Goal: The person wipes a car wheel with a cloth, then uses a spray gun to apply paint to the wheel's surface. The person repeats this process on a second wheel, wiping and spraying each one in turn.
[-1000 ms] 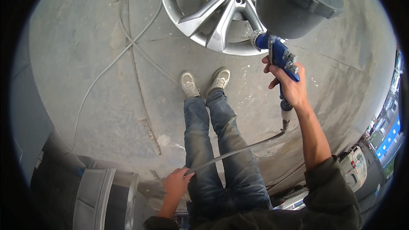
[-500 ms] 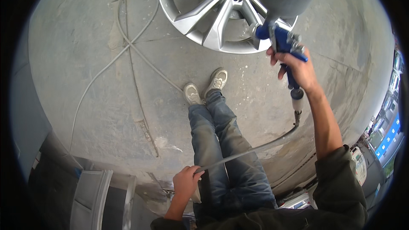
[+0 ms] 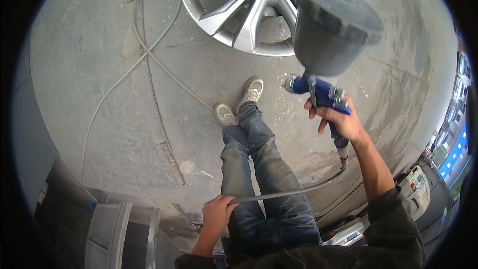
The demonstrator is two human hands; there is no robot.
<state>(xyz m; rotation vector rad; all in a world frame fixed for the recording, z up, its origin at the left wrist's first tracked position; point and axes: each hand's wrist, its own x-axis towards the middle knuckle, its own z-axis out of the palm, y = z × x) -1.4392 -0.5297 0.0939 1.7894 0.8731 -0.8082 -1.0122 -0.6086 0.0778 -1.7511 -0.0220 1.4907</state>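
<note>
My right hand point(image 3: 343, 119) is wrapped round the handle of a blue spray gun point(image 3: 326, 93) with a silver nozzle pointing left. A large dark grey paint cup point(image 3: 331, 30) sits on top of the gun. From the base of the handle a grey air hose point(image 3: 289, 194) curves across my legs to my left hand point(image 3: 217, 215), which is closed on it near my thigh. Beyond my feet a silver alloy wheel point(image 3: 239, 17) with a yellow centre cap lies on the floor, partly hidden by the cup. The gun's nozzle is apart from the wheel, nearer to me.
More grey hose point(image 3: 117, 79) lies looped on the concrete floor point(image 3: 199, 79) at the left. A grey panel-like piece point(image 3: 105, 236) stands at the lower left. My light shoes point(image 3: 251, 91) are just short of the wheel. Vehicles point(image 3: 416, 192) show at the right edge.
My right hand has drawn the spray gun down toward me, away from the wheel, and the cup now shows whole. The left hand stays on the hose.
</note>
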